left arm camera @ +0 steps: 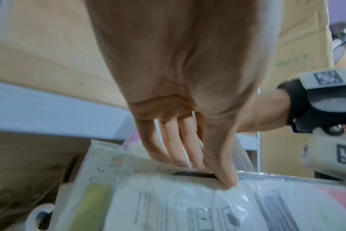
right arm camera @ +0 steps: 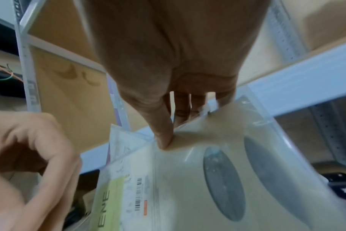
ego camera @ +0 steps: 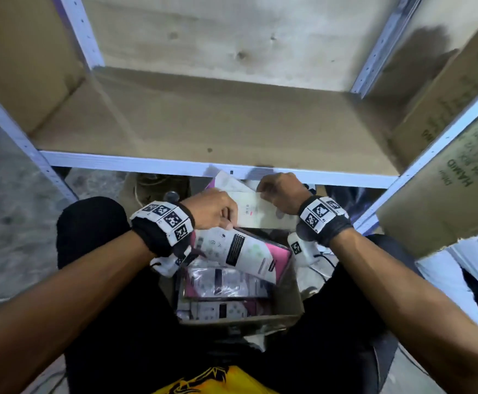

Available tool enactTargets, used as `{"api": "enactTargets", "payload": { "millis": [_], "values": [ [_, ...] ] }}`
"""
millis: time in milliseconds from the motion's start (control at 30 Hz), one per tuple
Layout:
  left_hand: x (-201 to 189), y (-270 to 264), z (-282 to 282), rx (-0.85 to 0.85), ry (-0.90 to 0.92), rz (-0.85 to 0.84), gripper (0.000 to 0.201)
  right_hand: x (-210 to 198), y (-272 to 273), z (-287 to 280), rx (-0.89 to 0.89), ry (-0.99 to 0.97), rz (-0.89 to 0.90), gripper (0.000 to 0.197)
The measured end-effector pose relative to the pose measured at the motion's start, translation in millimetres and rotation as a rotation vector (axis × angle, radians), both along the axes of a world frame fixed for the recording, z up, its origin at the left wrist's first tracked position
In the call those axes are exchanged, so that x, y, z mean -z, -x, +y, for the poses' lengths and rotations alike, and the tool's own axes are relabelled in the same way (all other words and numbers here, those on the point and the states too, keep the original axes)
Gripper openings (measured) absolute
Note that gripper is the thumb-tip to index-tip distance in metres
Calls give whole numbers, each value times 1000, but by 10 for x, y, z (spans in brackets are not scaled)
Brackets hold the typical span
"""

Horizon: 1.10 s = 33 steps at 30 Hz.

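An open cardboard box (ego camera: 292, 294) stands between my knees, holding several flat white and pink packages in clear sleeves. My left hand (ego camera: 228, 220) pinches the top edge of a tilted white and pink package (ego camera: 240, 251) at the box's far end; the left wrist view has its thumb (left arm camera: 225, 179) pressed on the sleeve and the fingers behind it. My right hand (ego camera: 263, 191) grips the upper edge of a cream package (ego camera: 263, 213) with a barcode, lifted just below the shelf rail. Its thumb (right arm camera: 164, 140) lies on the front of that cream package (right arm camera: 188, 179).
A bare wooden shelf (ego camera: 189, 123) with a white metal front rail (ego camera: 135, 163) lies just beyond my hands. Printed cardboard cartons (ego camera: 445, 172) stand at the right, one on the shelf. White uprights (ego camera: 19, 137) frame the bay. Grey floor (ego camera: 10, 209) spreads at the left.
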State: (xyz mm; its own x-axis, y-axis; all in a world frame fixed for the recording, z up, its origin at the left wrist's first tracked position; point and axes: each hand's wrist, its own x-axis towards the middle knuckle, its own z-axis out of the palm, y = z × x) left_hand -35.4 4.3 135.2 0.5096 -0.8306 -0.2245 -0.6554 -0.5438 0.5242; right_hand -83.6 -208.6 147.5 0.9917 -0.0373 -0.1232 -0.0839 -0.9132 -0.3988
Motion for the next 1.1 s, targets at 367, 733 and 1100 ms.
{"api": "enactTargets", "payload": {
  "millis": [367,733,1100],
  "values": [
    [-1068,-852,324,-143,363,55,11,-921,-234,-666,83,-153,-187,18],
    [-609,-1459,598,-855,908,544,9,-635,-840,-427,456,-941,-14,22],
    [-79,-2538,1004,-1331,873,476,9,-366,-2241,272,436,-553,90,35]
  ]
}}
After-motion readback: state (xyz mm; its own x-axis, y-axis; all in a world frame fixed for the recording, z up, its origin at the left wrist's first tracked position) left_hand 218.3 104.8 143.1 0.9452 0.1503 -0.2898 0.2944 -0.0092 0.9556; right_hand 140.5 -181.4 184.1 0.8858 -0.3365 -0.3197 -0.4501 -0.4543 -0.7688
